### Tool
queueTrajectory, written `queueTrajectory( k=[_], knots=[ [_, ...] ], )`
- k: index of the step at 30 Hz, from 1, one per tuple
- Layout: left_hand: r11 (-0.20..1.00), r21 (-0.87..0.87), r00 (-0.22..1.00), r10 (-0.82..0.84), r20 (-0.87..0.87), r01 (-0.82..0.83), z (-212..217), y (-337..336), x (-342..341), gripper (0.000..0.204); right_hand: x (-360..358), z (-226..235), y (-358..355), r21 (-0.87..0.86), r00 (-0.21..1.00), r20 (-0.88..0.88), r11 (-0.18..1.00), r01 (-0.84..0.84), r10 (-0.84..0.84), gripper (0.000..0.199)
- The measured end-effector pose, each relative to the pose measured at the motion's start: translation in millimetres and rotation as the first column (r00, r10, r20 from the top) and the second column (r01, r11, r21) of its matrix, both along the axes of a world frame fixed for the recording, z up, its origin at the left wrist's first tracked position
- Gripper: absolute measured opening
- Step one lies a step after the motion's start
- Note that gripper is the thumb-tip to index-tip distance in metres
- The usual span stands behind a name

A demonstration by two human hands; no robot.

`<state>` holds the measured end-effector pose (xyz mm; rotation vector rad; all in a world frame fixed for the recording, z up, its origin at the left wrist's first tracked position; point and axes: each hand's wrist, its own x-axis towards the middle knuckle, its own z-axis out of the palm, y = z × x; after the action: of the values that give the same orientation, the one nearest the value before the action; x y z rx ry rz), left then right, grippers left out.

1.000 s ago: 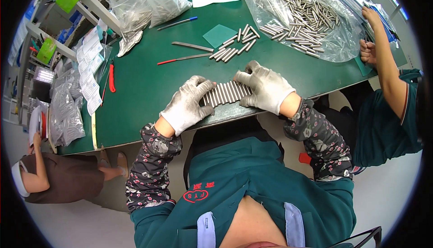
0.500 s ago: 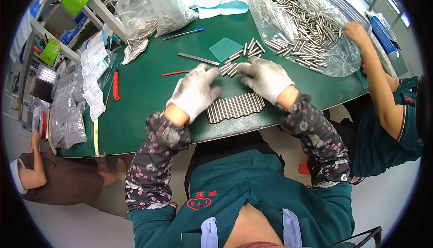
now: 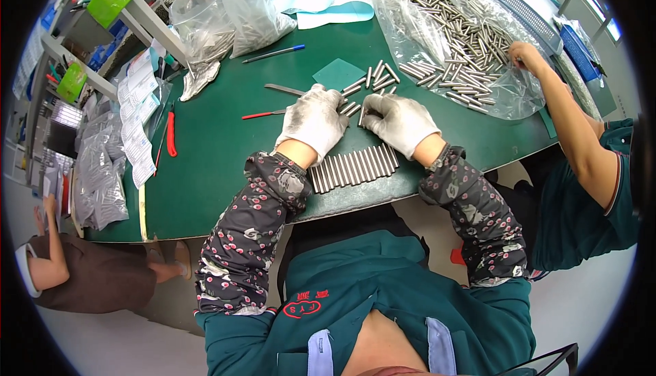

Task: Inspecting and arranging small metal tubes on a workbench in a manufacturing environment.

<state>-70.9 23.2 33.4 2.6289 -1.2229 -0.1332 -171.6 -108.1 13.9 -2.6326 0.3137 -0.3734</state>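
My left hand (image 3: 313,123), in a white glove smudged grey, has its fingers curled in at a small group of loose metal pins (image 3: 350,109); what sits between its fingertips is hidden. Beside it, my gloved right hand (image 3: 402,124) pinches a steel pin (image 3: 362,114) that stands nearly upright at the fingertips. More loose pins (image 3: 383,74) lie just beyond both hands. Closer to me, a row of pins (image 3: 354,169) lies side by side near the table's front edge. A greenish square sheet (image 3: 339,74) rests behind the loose pins.
An open plastic bag (image 3: 410,34) spills many pins at the back right, where a co-worker's hand (image 3: 526,56) reaches in. Left of my hands lie a metal strip (image 3: 283,89), a red-handled tool (image 3: 263,114), a pen (image 3: 273,54) and red-handled pliers (image 3: 171,135). Filled bags (image 3: 253,17) stand behind.
My left hand has moved right and slightly forward to the loose pins, its fingers drawing in. My right hand has closed on a pin. The co-worker's hand has shifted toward the bag's pile.
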Motion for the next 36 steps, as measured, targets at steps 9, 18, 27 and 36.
queueTrajectory(
  k=[9,18,27,36],
  knots=[
    [0.999,-0.034,0.998,-0.011,0.058,0.013,-9.8,-7.8,2.8,0.02,5.8,7.4,5.9,-0.145,0.974,-0.176,0.982,0.12,-0.145,0.02],
    [0.997,0.072,0.999,-0.038,0.029,0.036,-0.4,-10.7,-2.2,0.021,-1.1,-2.8,-2.5,0.044,0.998,-0.049,0.998,0.039,-0.037,0.021],
    [1.0,-0.012,0.999,-0.027,0.04,0.027,-7.2,-7.5,0.7,0.019,-5.6,14.3,3.0,-0.067,0.99,-0.14,0.997,-0.03,0.021,0.029],
    [0.998,-0.038,0.999,-0.049,-0.022,0.048,-5.3,0.4,8.4,0.019,9.0,20.5,6.6,-0.078,0.925,-0.291,0.97,0.231,-0.244,0.041]
  ],
)
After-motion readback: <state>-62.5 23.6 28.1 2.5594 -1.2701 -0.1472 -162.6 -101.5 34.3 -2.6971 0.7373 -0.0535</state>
